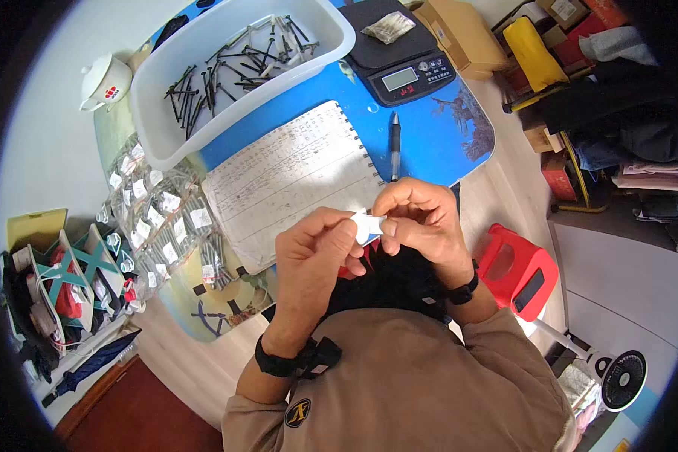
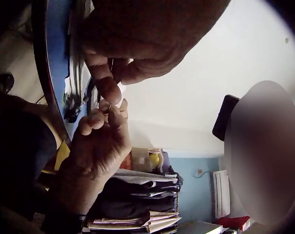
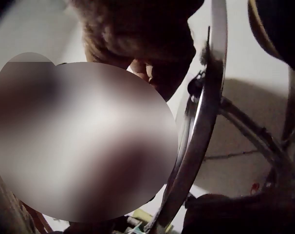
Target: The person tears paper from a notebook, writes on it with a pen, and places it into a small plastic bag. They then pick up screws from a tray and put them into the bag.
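Note:
In the head view both hands meet over the near edge of the notebook [image 1: 286, 173], with a small white paper-like piece [image 1: 368, 224] between them. My left hand [image 1: 313, 252] pinches its left end between thumb and fingers. My right hand [image 1: 423, 218] pinches the right end, thumb on top. The piece looks like a label or strip; I cannot tell its exact kind. In the left wrist view the fingertips of both hands come together at the white piece [image 2: 120, 95], which they largely cover. Much of the right wrist view is blurred, with the right hand [image 3: 142, 36] at the top.
A pen [image 1: 395, 147] lies right of the notebook. Behind stand a white bin [image 1: 241, 102] of dark screws and a black digital scale [image 1: 399, 71] bearing a small bag. Labelled bags of screws [image 1: 162, 211] lie at the left. A red stool [image 1: 516, 271] stands at the right.

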`<state>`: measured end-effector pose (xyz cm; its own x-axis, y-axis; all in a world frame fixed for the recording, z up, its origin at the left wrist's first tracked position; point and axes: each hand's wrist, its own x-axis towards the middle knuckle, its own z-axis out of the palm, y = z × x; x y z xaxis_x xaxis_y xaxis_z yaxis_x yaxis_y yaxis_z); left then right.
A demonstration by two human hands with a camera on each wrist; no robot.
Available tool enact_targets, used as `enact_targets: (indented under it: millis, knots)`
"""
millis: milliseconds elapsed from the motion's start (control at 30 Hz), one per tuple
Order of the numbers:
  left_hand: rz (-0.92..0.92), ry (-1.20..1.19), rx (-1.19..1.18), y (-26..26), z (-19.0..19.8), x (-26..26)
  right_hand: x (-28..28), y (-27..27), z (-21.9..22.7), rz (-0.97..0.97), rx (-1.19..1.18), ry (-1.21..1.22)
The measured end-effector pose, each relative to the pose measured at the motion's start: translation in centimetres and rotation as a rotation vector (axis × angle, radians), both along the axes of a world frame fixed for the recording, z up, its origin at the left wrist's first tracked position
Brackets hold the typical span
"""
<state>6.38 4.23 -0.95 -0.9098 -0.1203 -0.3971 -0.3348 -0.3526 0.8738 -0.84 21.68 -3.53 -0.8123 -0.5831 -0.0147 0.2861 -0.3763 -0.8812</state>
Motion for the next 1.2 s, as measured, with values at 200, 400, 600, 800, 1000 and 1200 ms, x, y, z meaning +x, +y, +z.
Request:
enact_targets:
  millis: [200, 400, 600, 800, 1000, 1200]
  knots:
    - [0.079, 0.047, 0.010, -0.7, 0.7, 0.0, -1.3, 0.3, 1.8, -0.261, 0.487, 0.375]
    - [0.039, 0.059, 0.021, -0.8, 0.8, 0.2, -4.4, -0.2, 2.9, -0.268, 0.792, 0.602]
    - [0.023, 0.074, 0.031, -0.7, 0.3, 0.2, -5.6, -0.6, 2.2, -0.196, 0.787, 0.690]
    - [0.028, 0.038, 0.015, -0.8, 0.8, -0.6, -5.8, -0.6, 1.8, -0.159, 0.743, 0.437]
    - [-0.010, 0.099, -0.027, -0.6, 0.3, -1.3, -6.4, -0.8, 1.8, -0.230, 0.766, 0.577]
    - [-0.021, 0.044, -0.023, -0.6, 0.4, -2.4, -6.9, -1.2, 1.2, -0.204, 0.824, 0.757]
